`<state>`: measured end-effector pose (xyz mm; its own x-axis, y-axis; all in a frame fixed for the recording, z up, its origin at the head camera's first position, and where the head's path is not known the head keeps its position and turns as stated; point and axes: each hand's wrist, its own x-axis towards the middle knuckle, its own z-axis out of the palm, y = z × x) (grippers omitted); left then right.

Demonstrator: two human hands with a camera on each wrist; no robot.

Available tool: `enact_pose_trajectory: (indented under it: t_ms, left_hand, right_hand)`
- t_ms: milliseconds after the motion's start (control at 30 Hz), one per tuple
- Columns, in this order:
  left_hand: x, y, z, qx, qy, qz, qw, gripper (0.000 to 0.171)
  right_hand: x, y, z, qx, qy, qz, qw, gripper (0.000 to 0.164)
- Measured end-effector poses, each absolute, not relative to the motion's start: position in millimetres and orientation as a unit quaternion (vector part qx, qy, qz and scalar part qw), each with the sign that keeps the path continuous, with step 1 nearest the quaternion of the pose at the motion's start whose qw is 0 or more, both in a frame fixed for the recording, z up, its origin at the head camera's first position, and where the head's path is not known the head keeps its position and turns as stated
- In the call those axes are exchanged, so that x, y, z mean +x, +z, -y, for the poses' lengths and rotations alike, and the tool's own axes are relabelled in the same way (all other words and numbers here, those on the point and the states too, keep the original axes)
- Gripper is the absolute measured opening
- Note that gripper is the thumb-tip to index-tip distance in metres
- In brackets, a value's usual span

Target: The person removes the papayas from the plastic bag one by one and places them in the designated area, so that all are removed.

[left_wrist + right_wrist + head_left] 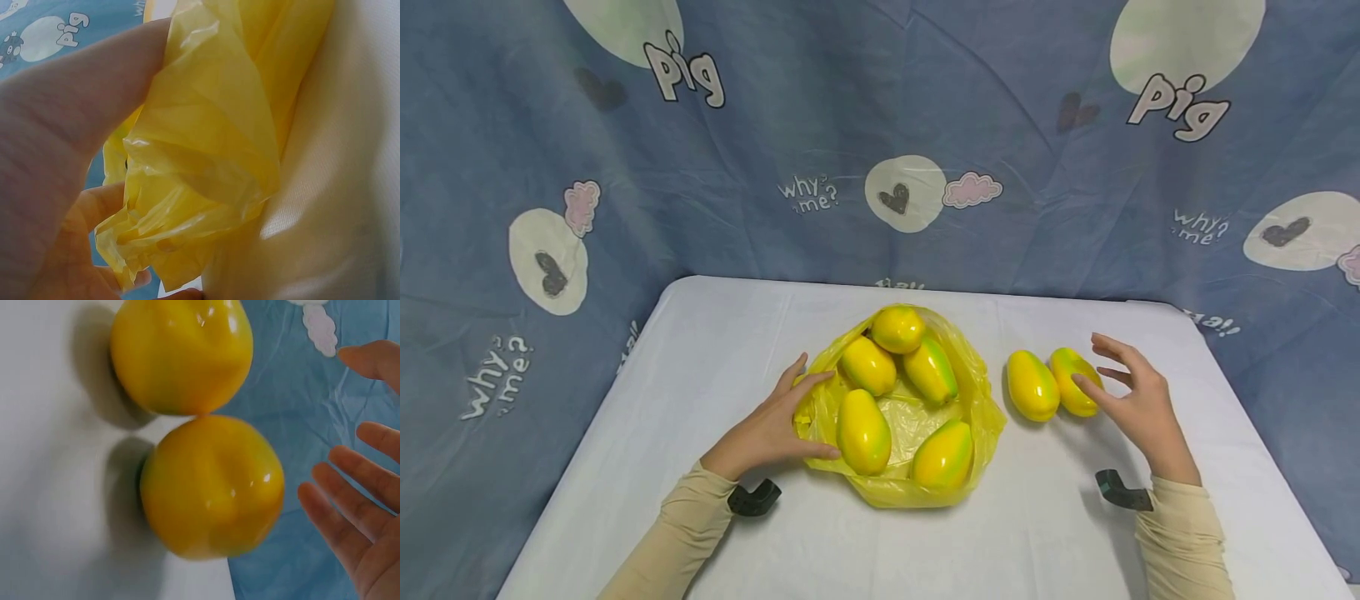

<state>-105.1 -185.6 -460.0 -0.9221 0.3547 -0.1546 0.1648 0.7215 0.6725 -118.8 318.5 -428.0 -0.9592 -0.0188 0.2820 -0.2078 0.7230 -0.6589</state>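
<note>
A yellow plastic bag (917,492) lies with its mouth spread wide, and several shiny yellow-green mangoes (863,433) are inside it. My left hand (778,425) is at the bag's left side, thumb and fingers spread over the rim. In the left wrist view, crumpled yellow plastic (206,125) covers part of that hand. To the right of the bag, two more mangoes lie side by side: a left one (1032,386) and a right one (212,487). My right hand (1138,408) hovers by the right mango, fingers apart and gently bent, holding nothing.
A white cloth (1000,550) covers the table. Behind it hangs a blue printed curtain (820,100). Each wrist carries a dark camera mount (1123,492) that juts inward over the table.
</note>
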Motion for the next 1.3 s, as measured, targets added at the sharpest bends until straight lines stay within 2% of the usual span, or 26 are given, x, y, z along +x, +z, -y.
enact_pose_trajectory:
  t_ms: [833,1300]
  left_hand:
    - [-106.0,-461.6,185.7,0.145,0.341,-0.919,0.134,0.112]
    - [-105.0,-461.6,186.7,0.149,0.346,-0.917,0.130,0.112]
  right_hand:
    - [-119.8,-411.1,-265.0,0.160,0.438,0.877,0.116,0.068]
    - [-136.8,-393.8,-224.3,0.210,0.457,0.862,0.066,0.064]
